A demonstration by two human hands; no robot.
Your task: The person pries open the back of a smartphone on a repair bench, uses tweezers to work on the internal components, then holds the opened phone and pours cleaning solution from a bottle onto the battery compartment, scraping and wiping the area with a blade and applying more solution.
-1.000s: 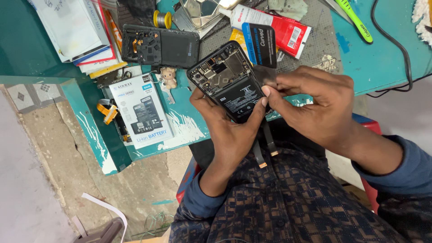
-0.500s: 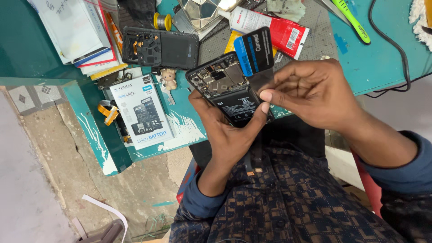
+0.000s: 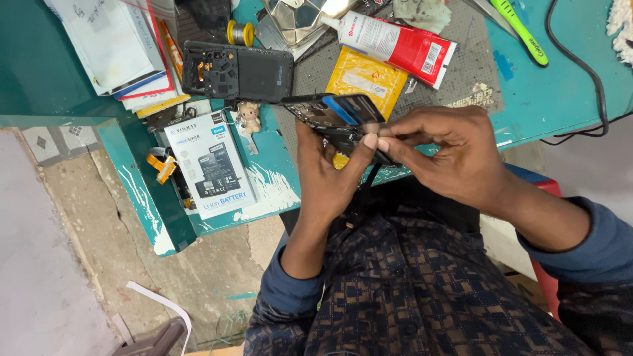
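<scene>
Two hands hold an open black phone (image 3: 339,118) in the middle of the frame. The left hand (image 3: 323,175) grips it; right hand (image 3: 455,158) fingers pinch its edge. It has tipped flatter than before.

It was a phone repair workshop: a teal surface (image 3: 541,86) crowded with a phone back cover (image 3: 254,71), battery box (image 3: 211,165) and glue tube (image 3: 395,43).

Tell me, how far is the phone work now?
Done: the back cover is off and lies on the table. In hand: the left hand holds the open phone while the right hand pinches at its edge. Left: the cover is not yet back on.
</scene>
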